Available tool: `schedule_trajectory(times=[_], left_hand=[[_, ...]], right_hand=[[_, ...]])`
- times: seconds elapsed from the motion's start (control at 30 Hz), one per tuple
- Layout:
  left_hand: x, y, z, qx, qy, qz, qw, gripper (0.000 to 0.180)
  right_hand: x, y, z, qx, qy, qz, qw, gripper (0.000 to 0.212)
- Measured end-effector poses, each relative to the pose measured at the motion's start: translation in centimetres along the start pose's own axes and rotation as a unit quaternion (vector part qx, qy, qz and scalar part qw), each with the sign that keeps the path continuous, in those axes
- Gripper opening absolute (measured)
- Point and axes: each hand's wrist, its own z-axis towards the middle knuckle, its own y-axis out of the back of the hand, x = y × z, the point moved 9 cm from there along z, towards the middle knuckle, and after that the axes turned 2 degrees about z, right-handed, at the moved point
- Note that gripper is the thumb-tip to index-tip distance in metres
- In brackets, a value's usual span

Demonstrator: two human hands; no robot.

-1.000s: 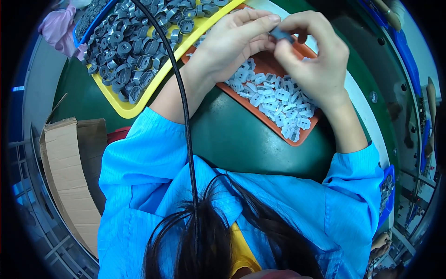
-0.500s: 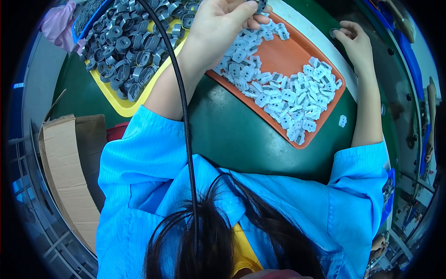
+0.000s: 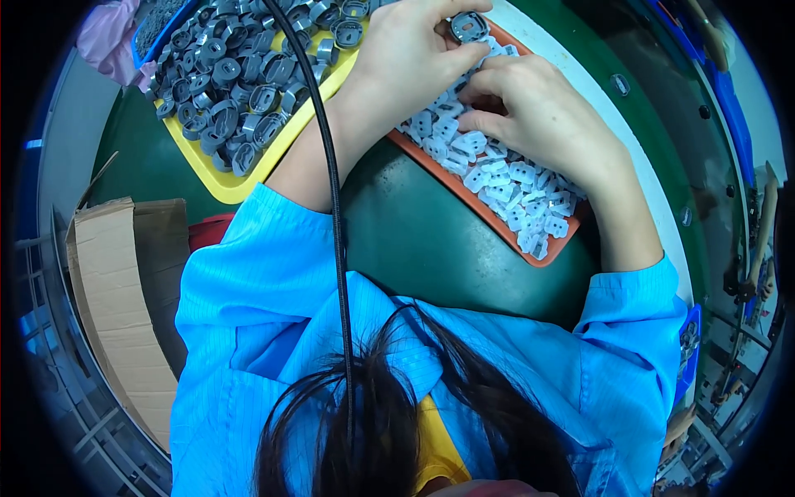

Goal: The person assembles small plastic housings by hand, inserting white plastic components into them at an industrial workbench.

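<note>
High in the view, my left hand (image 3: 406, 62) is closed around a round grey plastic housing (image 3: 469, 27) with a slotted face, held between fingers and thumb. Just right of it, my right hand (image 3: 538, 112) reaches over an orange tray (image 3: 475, 195) of small white translucent plastic pieces (image 3: 497, 176) with paired holes. Its fingers are curled together at the pile, and whatever lies between the fingertips is hidden. Left of my left forearm stands a yellow tray (image 3: 228, 189) heaped with grey ring-shaped housings (image 3: 224, 74).
A green belt (image 3: 654, 124) behind a white rim (image 3: 571, 58) carries a small part (image 3: 619, 84). A black cable (image 3: 327, 141) hangs across my left arm. At left are an open cardboard box (image 3: 116, 282), a blue bin (image 3: 157, 37) and a pink bag (image 3: 108, 41).
My right hand has come left from the belt, where it held a small dark part, to the orange tray. A small part now lies on the belt. My left hand has shifted slightly right, still holding the housing.
</note>
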Motion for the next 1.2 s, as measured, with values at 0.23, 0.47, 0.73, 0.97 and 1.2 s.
schedule_trajectory(times=[0.23, 0.47, 0.73, 0.97, 1.2], left_hand=[[-0.8, -1.3, -0.2, -0.011, -0.032, 0.006, 0.999, 0.030], [-2.7, -2.2, -1.1, -0.030, -0.173, 0.078, 0.981, 0.032], [-2.9, -1.2, -1.5, -0.089, -0.171, 0.063, 0.979, 0.033], [-4.5, -0.9, -1.9, -0.079, -0.245, 0.079, 0.963, 0.033], [-3.6, -2.0, -1.1, 0.035, -0.266, 0.057, 0.962, 0.035]], right_hand=[[-4.3, 5.3, -2.0, -0.174, -0.084, 0.258, 0.947, 0.020], [-3.2, 5.5, -1.9, -0.213, -0.063, 0.109, 0.969, 0.020], [-3.6, 6.0, -2.3, -0.295, -0.065, 0.094, 0.949, 0.022], [-6.5, 2.3, -1.6, -0.108, -0.131, 0.505, 0.847, 0.018], [-6.1, 2.2, -1.6, -0.048, -0.170, 0.409, 0.895, 0.017]])
